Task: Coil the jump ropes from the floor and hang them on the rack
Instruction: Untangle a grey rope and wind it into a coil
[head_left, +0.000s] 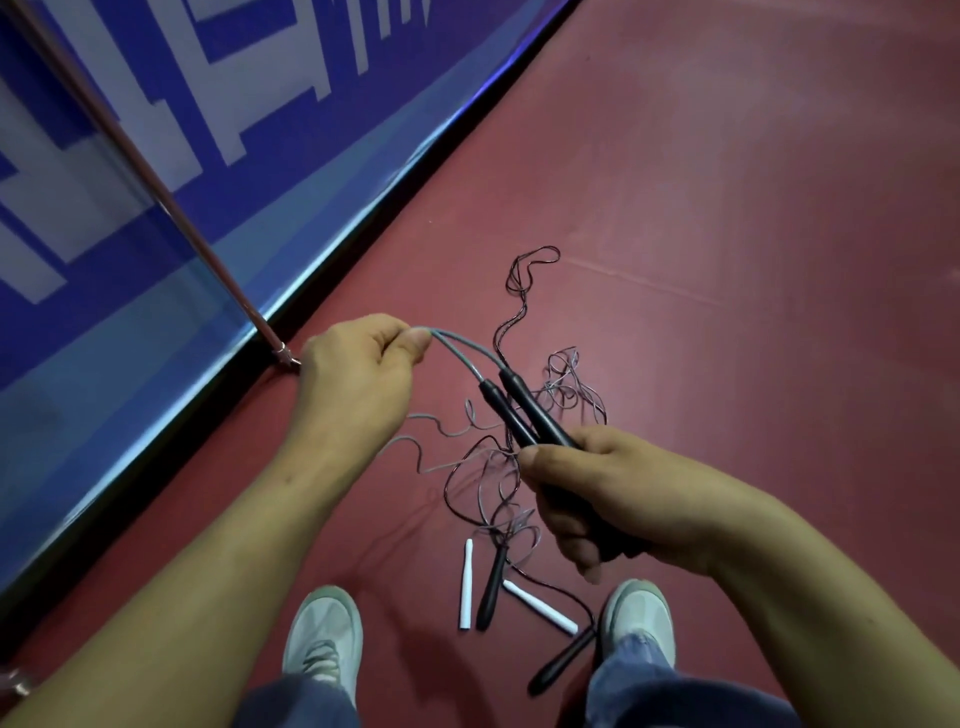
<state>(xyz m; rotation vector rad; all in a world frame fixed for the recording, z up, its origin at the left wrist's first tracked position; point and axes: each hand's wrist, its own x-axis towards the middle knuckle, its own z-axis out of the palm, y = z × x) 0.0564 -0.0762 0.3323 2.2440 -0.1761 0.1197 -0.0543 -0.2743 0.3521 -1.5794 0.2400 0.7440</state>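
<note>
- right hand (613, 499) grips two black handles (524, 410) together
- left hand (358, 374) pinches their grey cord (462, 351)
- tangled ropes (498, 478), white handles (467, 584) on floor (727, 260) below hands

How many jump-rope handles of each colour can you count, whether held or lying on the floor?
Black handles: 4 (two in the right hand, two on the floor)
White handles: 2
Total: 6

Both bare forearms reach forward. The left hand (358, 374) pinches a doubled grey cord (464, 349); the right hand (613, 499), lower, grips two black handles (543, 413).
</note>
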